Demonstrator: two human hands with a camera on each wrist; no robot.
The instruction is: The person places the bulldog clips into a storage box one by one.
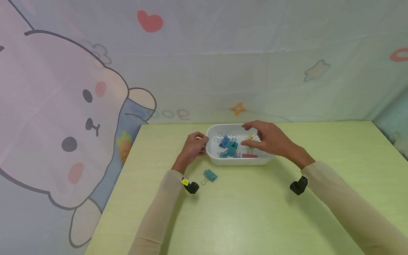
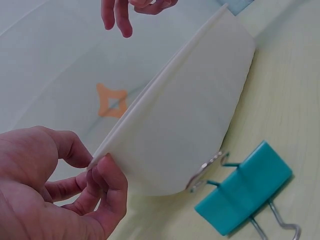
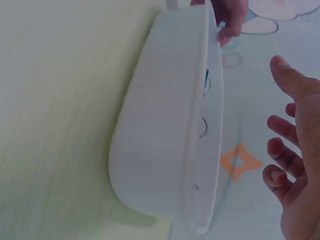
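A white plastic bin [image 1: 241, 162] stands on the table with several binder clips inside: blue [image 1: 224, 141], teal [image 1: 232, 149], red [image 1: 249, 156] and yellow [image 1: 250, 138]. My left hand [image 1: 193, 146] pinches the bin's rim at its left end; the left wrist view shows thumb and fingers on the edge. My right hand [image 1: 269, 137] hovers over the bin's right part, thumb and fingers spread apart with nothing between them, as the right wrist view confirms. One teal binder clip [image 1: 210, 175] lies on the table in front of the bin, close to my left wrist.
The light yellow-green table [image 1: 242, 212] runs back to a cloth backdrop [image 1: 204, 78] printed with a large cartoon animal. The bin sits near the table's back edge. Small black cameras [image 1: 192, 187] are strapped to both wrists.
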